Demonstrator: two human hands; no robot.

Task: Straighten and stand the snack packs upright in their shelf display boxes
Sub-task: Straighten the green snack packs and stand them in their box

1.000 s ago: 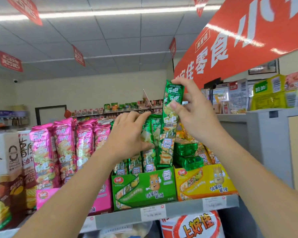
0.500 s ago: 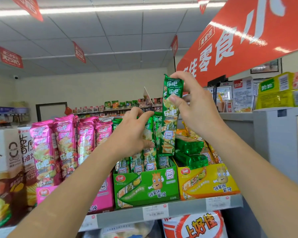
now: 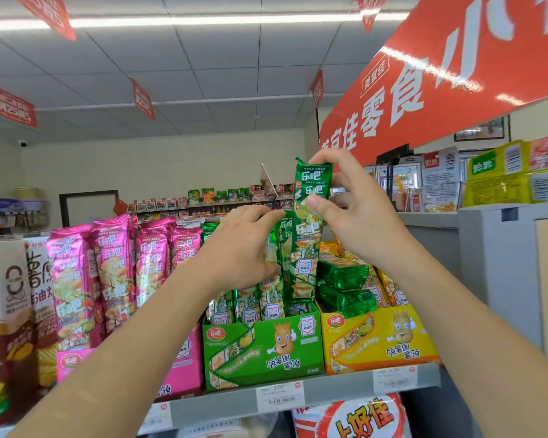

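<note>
Step in hand: returning one green pack (image 3: pixel 307 241) to the green display box (image 3: pixel 263 349), judged from its near-upright hang over the box's 3 o'clock end.
Right hand (image 3: pixel 358 213): fingers clamped on the pack's upper part, with the thumb on the printed face and the other fingers behind.
Left hand (image 3: pixel 244 248): fingers curled over the tops of the standing green packs (image 3: pixel 250 303), thumb on their front, apparently holding the row toward 9 o'clock to keep a slot open.
Pack position: lower end at the box mouth, behind the front row. Whether it touches the box floor is hidden.
Next move calls for: a straight push down into the gap, then both hands let go so the row closes up square.
Left to do, likely: the loose green packs (image 3: pixel 345 273) lying flat on the yellow display box (image 3: pixel 380 336), at 3 o'clock of the green one.
Neighbours: pink packs (image 3: pixel 114 263) stand at 9 o'clock, all on one shelf (image 3: pixel 329 390).
Readable writing: "乐吧" on the packs and box corners, "美宜佳零食" on the red banner (image 3: pixel 424 90), "上好佳" on a bag below the shelf.
Price tag (image 3: pixel 279 396): too blurred to read.
</note>
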